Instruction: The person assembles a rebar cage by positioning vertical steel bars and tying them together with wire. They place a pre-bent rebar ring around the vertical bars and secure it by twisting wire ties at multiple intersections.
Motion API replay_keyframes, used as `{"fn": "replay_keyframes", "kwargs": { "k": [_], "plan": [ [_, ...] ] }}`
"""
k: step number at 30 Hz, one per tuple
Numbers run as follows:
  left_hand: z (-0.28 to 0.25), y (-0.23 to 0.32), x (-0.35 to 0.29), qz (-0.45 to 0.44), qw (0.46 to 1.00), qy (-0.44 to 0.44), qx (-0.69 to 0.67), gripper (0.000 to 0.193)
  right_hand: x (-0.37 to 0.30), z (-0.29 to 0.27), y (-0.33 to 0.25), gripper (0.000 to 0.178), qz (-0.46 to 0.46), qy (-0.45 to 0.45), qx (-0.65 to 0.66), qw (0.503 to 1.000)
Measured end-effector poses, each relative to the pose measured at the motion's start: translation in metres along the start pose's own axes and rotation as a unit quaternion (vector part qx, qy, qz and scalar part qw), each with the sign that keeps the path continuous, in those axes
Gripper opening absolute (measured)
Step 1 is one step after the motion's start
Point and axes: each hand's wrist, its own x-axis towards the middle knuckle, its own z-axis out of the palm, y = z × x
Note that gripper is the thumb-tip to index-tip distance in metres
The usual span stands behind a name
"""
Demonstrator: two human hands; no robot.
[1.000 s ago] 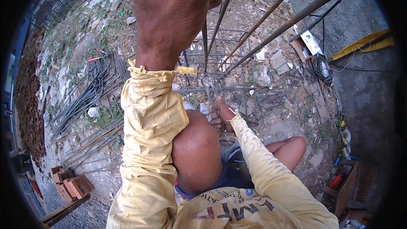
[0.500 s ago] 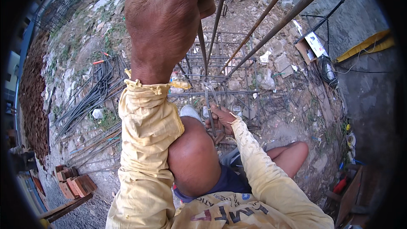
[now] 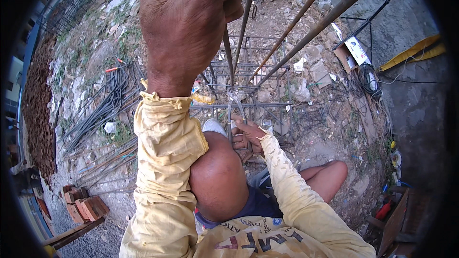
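Close to the camera, my left hand (image 3: 189, 24) is closed in a fist, gripping an upright steel bar (image 3: 228, 50) that comes out beneath its fingers. Lower down, my right hand (image 3: 248, 136) holds a pair of pincers (image 3: 231, 110) by the handles. The pincers' jaws point away from me, at the foot of the upright bars, where they meet the crossbars of a rebar cage (image 3: 267, 105). Whether the jaws grip a tie wire is too small to make out. My knee (image 3: 220, 174) is bent up between my forearms.
More upright bars (image 3: 306, 36) lean up to the right. Black cable or rods (image 3: 112, 95) lie on the rubble at left, with bricks (image 3: 86, 205) nearer me. A cardboard box (image 3: 356, 50), a coil of wire (image 3: 369, 79) and a yellow strip (image 3: 413, 52) are at right.
My right hand's fingers have loosened, and the pincers' handles sit a little farther apart and to the left. My left hand keeps its place on the bar.
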Motion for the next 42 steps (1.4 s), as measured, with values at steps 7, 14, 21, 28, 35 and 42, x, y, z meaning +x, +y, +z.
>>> {"fn": "replay_keyframes", "kwargs": {
  "k": [7, 14, 21, 28, 35, 42],
  "plan": [
    [0.004, 0.003, -0.003, -0.001, 1.000, 0.011, -0.011, 0.046, 0.001, 0.001, 0.003, 0.049, -0.021, 0.044, -0.041, 0.998],
    [0.006, 0.005, -0.004, -0.008, 0.999, 0.018, -0.030, 0.046, 0.005, 0.004, 0.007, 0.049, -0.027, 0.031, -0.036, 0.999],
    [0.006, 0.007, -0.004, -0.045, 0.997, 0.028, -0.049, 0.046, 0.000, 0.013, 0.002, 0.053, -0.032, 0.042, -0.033, 0.998],
    [-0.002, -0.003, -0.003, 0.003, 1.000, 0.014, -0.015, 0.045, 0.008, 0.001, 0.010, 0.056, -0.017, 0.030, -0.031, 0.999],
    [0.005, 0.004, -0.004, -0.030, 0.996, 0.031, -0.073, 0.044, 0.006, 0.011, 0.006, 0.045, -0.039, 0.091, -0.076, 0.992],
    [0.004, 0.009, -0.004, -0.047, 0.995, 0.046, -0.071, 0.045, 0.001, -0.010, -0.014, 0.036, -0.024, 0.103, -0.181, 0.978]
  ]
}}
